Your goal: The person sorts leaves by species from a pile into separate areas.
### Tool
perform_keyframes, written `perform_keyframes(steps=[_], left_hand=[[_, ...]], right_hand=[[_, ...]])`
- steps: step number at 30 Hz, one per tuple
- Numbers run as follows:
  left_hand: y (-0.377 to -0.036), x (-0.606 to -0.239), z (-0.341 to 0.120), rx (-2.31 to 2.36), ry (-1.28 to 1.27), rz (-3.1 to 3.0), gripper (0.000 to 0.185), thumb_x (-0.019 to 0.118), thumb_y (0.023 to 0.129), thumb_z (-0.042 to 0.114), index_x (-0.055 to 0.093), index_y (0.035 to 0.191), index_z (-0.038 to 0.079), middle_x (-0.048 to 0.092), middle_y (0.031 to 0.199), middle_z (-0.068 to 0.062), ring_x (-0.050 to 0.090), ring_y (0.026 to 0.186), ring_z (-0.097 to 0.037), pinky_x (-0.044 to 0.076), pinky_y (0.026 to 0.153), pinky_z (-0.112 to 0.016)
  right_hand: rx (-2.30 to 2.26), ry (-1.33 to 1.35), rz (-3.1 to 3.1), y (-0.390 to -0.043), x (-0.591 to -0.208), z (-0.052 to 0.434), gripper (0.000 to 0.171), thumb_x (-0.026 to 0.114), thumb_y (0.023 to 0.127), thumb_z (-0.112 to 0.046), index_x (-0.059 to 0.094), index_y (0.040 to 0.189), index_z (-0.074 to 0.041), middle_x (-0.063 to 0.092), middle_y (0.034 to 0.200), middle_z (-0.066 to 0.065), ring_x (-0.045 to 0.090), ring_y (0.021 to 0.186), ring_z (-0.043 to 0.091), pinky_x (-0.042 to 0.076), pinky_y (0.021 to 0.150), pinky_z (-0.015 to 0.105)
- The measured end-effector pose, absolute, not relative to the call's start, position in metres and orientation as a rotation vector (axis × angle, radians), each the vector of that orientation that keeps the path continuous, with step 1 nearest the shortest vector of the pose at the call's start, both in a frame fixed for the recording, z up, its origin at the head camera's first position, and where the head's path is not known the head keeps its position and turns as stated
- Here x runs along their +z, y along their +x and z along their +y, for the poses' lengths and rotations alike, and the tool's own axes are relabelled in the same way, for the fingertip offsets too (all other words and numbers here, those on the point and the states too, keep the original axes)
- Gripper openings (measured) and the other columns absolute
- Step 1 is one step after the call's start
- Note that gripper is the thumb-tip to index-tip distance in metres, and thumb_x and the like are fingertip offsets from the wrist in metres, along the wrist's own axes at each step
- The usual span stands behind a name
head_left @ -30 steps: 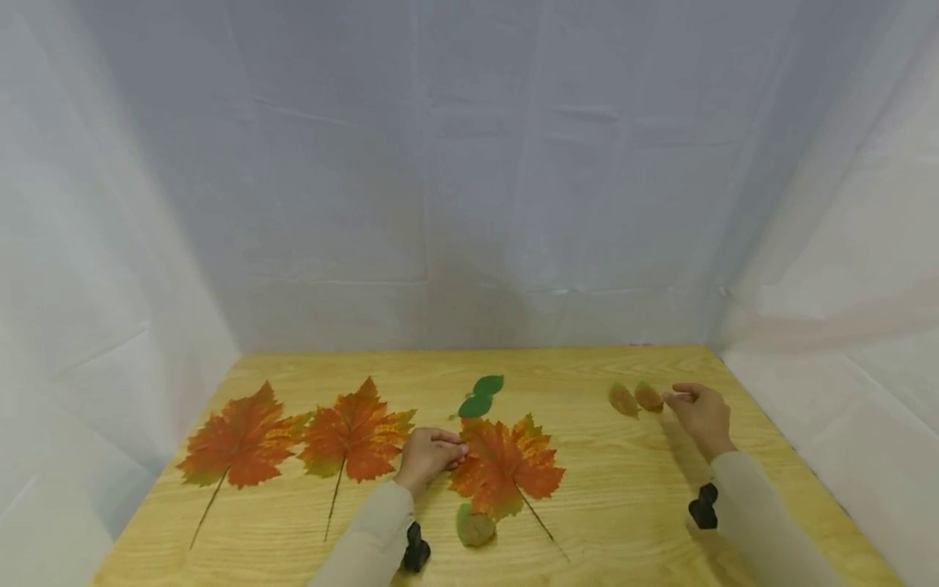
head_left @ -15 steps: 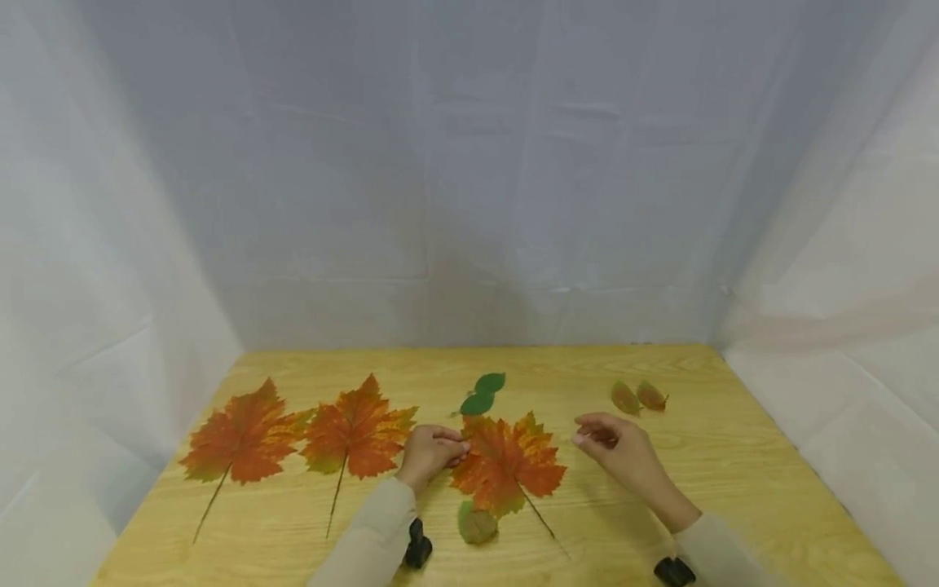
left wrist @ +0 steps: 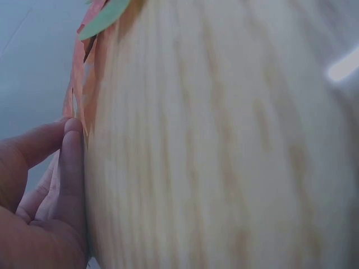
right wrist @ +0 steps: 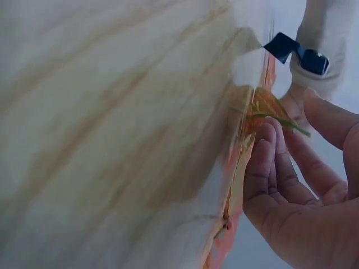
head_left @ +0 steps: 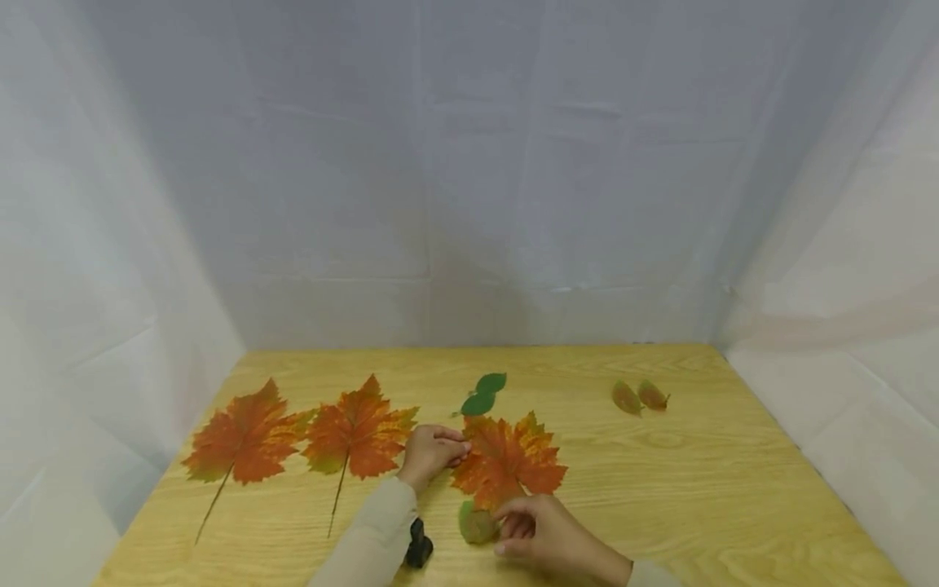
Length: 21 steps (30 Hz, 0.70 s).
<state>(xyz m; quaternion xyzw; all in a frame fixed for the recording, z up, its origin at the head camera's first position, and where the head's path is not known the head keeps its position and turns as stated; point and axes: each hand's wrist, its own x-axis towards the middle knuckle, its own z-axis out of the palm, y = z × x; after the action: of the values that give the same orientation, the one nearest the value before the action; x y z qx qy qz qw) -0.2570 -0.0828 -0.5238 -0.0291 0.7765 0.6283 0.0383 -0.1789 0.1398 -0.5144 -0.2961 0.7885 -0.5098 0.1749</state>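
Observation:
My left hand pinches the left edge of an orange-red artificial maple leaf lying at the middle of the table. In the left wrist view, its thumb and forefinger meet on the leaf's edge. My right hand is at the near side of this leaf and covers its stem in the head view. Its fingertips are right at a small green-and-brown leaf by the maple leaf's lower edge. The right wrist view shows the thumb apart from the fingers, with the small leaf just beyond the fingertips.
Two more maple leaves with long stems, one at far left and one beside my left hand, lie on the wooden table. A green leaf pair lies behind. Two reddish-green leaves lie at back right. White sheeting surrounds the table.
My right hand has left the two reddish-green leaves at back right and come left and nearer, to the small leaf. The left hand has kept its place on the maple leaf.

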Motion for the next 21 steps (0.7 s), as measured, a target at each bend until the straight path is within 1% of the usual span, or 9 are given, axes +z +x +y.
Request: perform_keyframes(steps=[6, 11, 21], left_hand=[[-0.2555, -0.5220, -0.0816, 1.931, -0.107, 2.357, 0.024, 0.073, 0.083, 0.001, 0.066, 0.102, -0.012, 0.071, 0.081, -0.013, 0.068, 0.069, -0.016, 0.058, 0.064, -0.031], [-0.2545, -0.5202, -0.0823, 1.946, -0.109, 2.329, 0.025, 0.072, 0.083, 0.001, 0.065, 0.103, -0.012, 0.072, 0.083, -0.012, 0.068, 0.070, -0.016, 0.058, 0.065, -0.031], [-0.2539, -0.5208, -0.0837, 1.940, -0.092, 2.353, 0.024, 0.073, 0.083, 0.002, 0.066, 0.102, -0.011, 0.072, 0.080, -0.011, 0.068, 0.070, -0.016, 0.058, 0.065, -0.031]], right_hand=[[-1.439, -0.786, 2.237, -0.1787, -0.5148, 0.1330, 0.020, 0.075, 0.083, -0.018, 0.074, 0.099, -0.007, 0.069, 0.079, -0.004, 0.062, 0.069, 0.003, 0.051, 0.062, 0.019], [-1.425, -0.767, 2.252, -0.1787, -0.5149, 0.1304, 0.014, 0.074, 0.084, -0.018, 0.075, 0.094, -0.008, 0.070, 0.077, -0.003, 0.061, 0.065, 0.002, 0.050, 0.059, 0.019], [-1.416, -0.734, 2.275, -0.1797, -0.5150, 0.1286, 0.012, 0.074, 0.084, -0.017, 0.076, 0.090, -0.007, 0.070, 0.075, -0.004, 0.057, 0.058, 0.001, 0.047, 0.051, 0.018]])
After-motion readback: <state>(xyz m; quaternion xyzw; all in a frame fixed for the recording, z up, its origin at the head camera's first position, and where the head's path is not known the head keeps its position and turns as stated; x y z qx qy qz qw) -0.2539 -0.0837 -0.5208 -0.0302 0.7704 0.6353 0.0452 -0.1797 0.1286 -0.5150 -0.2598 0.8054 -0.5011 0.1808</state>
